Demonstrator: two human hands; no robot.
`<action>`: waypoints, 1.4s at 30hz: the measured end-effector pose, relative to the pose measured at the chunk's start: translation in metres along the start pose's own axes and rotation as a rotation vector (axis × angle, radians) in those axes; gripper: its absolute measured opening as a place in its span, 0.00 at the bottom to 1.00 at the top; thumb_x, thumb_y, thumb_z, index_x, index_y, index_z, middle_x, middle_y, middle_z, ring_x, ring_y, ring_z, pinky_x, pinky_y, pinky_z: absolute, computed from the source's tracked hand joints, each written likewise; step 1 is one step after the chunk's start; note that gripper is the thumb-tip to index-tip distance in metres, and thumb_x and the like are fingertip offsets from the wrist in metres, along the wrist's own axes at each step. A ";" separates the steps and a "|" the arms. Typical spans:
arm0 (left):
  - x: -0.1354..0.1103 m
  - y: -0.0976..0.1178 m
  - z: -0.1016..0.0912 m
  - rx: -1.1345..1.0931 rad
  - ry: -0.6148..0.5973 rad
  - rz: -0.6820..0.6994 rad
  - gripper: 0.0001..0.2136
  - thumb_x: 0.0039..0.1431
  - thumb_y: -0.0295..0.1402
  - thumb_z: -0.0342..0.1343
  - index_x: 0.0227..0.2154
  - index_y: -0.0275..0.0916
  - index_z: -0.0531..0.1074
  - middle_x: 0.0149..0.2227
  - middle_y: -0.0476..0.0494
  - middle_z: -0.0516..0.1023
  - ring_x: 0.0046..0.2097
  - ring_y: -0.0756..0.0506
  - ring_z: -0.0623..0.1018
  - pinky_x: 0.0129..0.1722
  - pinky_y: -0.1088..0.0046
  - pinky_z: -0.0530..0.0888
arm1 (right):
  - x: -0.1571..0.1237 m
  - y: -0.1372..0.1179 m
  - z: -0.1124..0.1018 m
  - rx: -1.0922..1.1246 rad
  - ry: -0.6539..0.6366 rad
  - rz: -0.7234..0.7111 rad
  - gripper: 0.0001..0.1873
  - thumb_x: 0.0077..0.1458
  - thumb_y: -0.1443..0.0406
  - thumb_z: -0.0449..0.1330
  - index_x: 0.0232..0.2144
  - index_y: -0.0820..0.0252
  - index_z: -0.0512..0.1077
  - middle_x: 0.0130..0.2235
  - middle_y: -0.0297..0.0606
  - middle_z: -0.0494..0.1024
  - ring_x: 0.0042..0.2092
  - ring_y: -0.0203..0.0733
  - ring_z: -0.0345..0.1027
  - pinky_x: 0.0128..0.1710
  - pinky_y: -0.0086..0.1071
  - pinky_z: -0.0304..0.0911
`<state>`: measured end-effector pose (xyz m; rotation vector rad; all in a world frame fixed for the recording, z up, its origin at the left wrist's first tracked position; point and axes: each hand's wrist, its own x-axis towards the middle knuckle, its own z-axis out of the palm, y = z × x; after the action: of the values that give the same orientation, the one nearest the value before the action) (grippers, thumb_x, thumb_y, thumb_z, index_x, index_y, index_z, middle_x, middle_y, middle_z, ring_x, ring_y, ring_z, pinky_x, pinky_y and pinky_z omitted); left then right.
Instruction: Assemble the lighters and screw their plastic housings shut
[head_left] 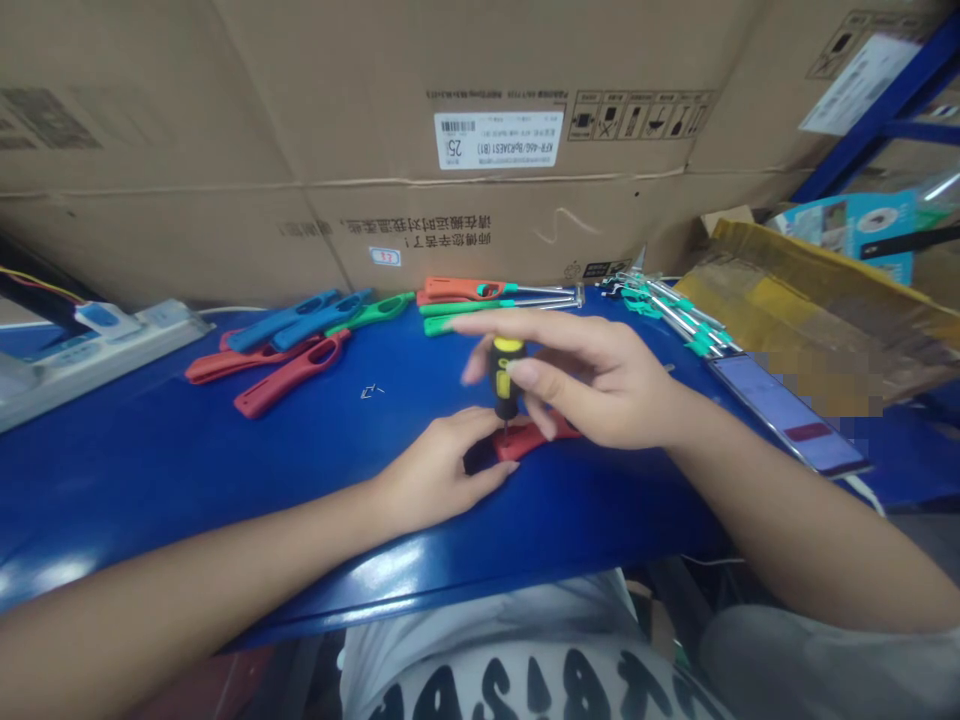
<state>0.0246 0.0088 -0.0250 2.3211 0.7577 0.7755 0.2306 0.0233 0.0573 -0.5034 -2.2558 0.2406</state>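
Note:
My right hand [604,385] grips a short black and yellow screwdriver [503,382] between thumb and fingers. The screwdriver is upright, its tip down on a red lighter casing [529,440] that lies on the blue table. Thumb and fingers of my left hand [435,470] close around the casing's left end and hold it against the table. Part of the casing is hidden behind my right hand. Several small screws [371,392] lie to the left of my hands.
Red [292,375], blue [300,320] and green [375,312] casings lie at the back left. Behind my hands are long-nosed lighters [465,291]. Metal lighter tubes with teal parts [679,315], a phone [791,415] and an open carton [825,290] are right. A power strip [150,345] stands left.

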 end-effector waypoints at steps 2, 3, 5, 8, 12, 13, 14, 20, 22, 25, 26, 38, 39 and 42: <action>0.000 0.000 0.000 -0.002 -0.002 0.005 0.15 0.63 0.30 0.59 0.52 0.40 0.73 0.50 0.42 0.81 0.50 0.42 0.80 0.53 0.63 0.76 | -0.001 0.002 0.000 -0.069 0.064 -0.063 0.16 0.68 0.59 0.56 0.53 0.61 0.73 0.43 0.39 0.81 0.39 0.35 0.75 0.43 0.31 0.73; 0.001 0.001 0.000 0.000 -0.003 0.003 0.15 0.63 0.31 0.59 0.52 0.40 0.73 0.50 0.41 0.80 0.51 0.41 0.80 0.53 0.62 0.75 | -0.001 0.003 0.000 -0.134 0.111 -0.108 0.16 0.65 0.57 0.60 0.49 0.61 0.75 0.41 0.39 0.81 0.40 0.37 0.75 0.43 0.31 0.72; 0.001 0.001 0.000 0.006 -0.004 0.000 0.14 0.63 0.31 0.59 0.52 0.39 0.74 0.49 0.40 0.81 0.50 0.41 0.80 0.53 0.61 0.76 | -0.002 0.004 0.001 -0.223 0.165 -0.160 0.16 0.63 0.57 0.62 0.47 0.61 0.76 0.40 0.40 0.81 0.42 0.40 0.76 0.46 0.33 0.72; 0.002 0.003 -0.001 0.007 -0.017 -0.001 0.14 0.63 0.30 0.60 0.51 0.39 0.74 0.48 0.41 0.81 0.49 0.42 0.80 0.53 0.63 0.76 | -0.001 0.002 0.003 -0.111 0.134 -0.060 0.17 0.70 0.63 0.50 0.54 0.61 0.73 0.44 0.41 0.81 0.43 0.37 0.76 0.45 0.32 0.72; 0.002 0.003 -0.002 -0.010 -0.022 0.009 0.14 0.63 0.29 0.60 0.51 0.40 0.74 0.51 0.41 0.80 0.53 0.42 0.79 0.56 0.62 0.75 | -0.001 0.003 0.005 -0.022 0.158 -0.002 0.13 0.68 0.63 0.55 0.49 0.62 0.75 0.40 0.38 0.82 0.34 0.33 0.75 0.37 0.27 0.72; 0.002 0.003 -0.002 -0.016 -0.020 0.013 0.14 0.63 0.29 0.59 0.51 0.40 0.74 0.51 0.41 0.80 0.54 0.42 0.78 0.57 0.62 0.75 | -0.001 0.005 0.005 -0.077 0.198 -0.048 0.12 0.65 0.61 0.60 0.45 0.62 0.76 0.38 0.38 0.82 0.34 0.34 0.75 0.38 0.28 0.72; 0.002 0.003 -0.002 -0.022 -0.021 0.016 0.14 0.64 0.29 0.59 0.51 0.40 0.74 0.52 0.41 0.80 0.55 0.42 0.78 0.57 0.62 0.74 | -0.002 0.006 0.005 -0.140 0.235 -0.099 0.12 0.63 0.60 0.63 0.43 0.62 0.77 0.36 0.38 0.82 0.35 0.36 0.76 0.39 0.29 0.72; 0.002 0.003 -0.002 -0.036 -0.032 -0.003 0.14 0.63 0.29 0.60 0.51 0.41 0.75 0.50 0.42 0.80 0.53 0.43 0.79 0.56 0.62 0.75 | -0.002 0.005 0.005 0.014 0.108 0.023 0.19 0.72 0.66 0.47 0.58 0.64 0.70 0.44 0.41 0.82 0.39 0.33 0.77 0.42 0.30 0.72; 0.002 0.002 -0.002 -0.030 -0.029 -0.004 0.14 0.63 0.29 0.60 0.51 0.40 0.75 0.50 0.42 0.80 0.53 0.43 0.79 0.56 0.63 0.75 | -0.002 0.005 0.006 -0.009 0.115 0.030 0.17 0.70 0.62 0.52 0.55 0.62 0.72 0.44 0.40 0.82 0.38 0.34 0.77 0.41 0.29 0.73; 0.002 0.003 -0.002 -0.025 -0.027 0.007 0.13 0.64 0.30 0.60 0.50 0.40 0.75 0.50 0.43 0.81 0.53 0.43 0.78 0.57 0.63 0.74 | -0.003 0.007 0.006 -0.173 0.204 -0.067 0.16 0.63 0.56 0.62 0.47 0.60 0.77 0.40 0.40 0.83 0.41 0.39 0.78 0.44 0.31 0.72; 0.002 0.003 -0.002 -0.029 -0.025 0.005 0.13 0.63 0.30 0.60 0.50 0.40 0.75 0.50 0.42 0.81 0.53 0.43 0.79 0.56 0.63 0.74 | -0.003 0.007 0.006 -0.183 0.205 -0.071 0.16 0.63 0.56 0.61 0.47 0.60 0.77 0.40 0.39 0.83 0.41 0.40 0.78 0.45 0.32 0.72; 0.002 0.003 -0.002 -0.039 -0.037 0.011 0.13 0.64 0.30 0.59 0.52 0.41 0.74 0.51 0.42 0.80 0.53 0.42 0.78 0.56 0.61 0.74 | -0.004 0.008 0.004 -0.083 0.135 -0.018 0.20 0.68 0.57 0.55 0.55 0.60 0.73 0.48 0.42 0.82 0.42 0.38 0.78 0.47 0.32 0.73; 0.003 0.003 -0.002 -0.034 -0.037 0.010 0.13 0.64 0.30 0.59 0.51 0.41 0.74 0.50 0.42 0.80 0.52 0.42 0.79 0.55 0.61 0.75 | -0.004 0.006 0.003 -0.013 0.090 0.003 0.20 0.71 0.59 0.49 0.59 0.60 0.70 0.50 0.42 0.81 0.41 0.36 0.78 0.46 0.32 0.73; 0.003 0.002 -0.002 0.001 -0.043 0.009 0.12 0.64 0.30 0.58 0.50 0.41 0.75 0.48 0.42 0.80 0.49 0.42 0.79 0.52 0.62 0.75 | -0.001 0.000 0.004 0.133 0.011 0.030 0.20 0.72 0.63 0.45 0.59 0.61 0.69 0.49 0.41 0.81 0.36 0.31 0.76 0.39 0.27 0.73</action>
<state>0.0261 0.0100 -0.0215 2.3357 0.7298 0.7275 0.2289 0.0230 0.0537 -0.4671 -2.2053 0.3995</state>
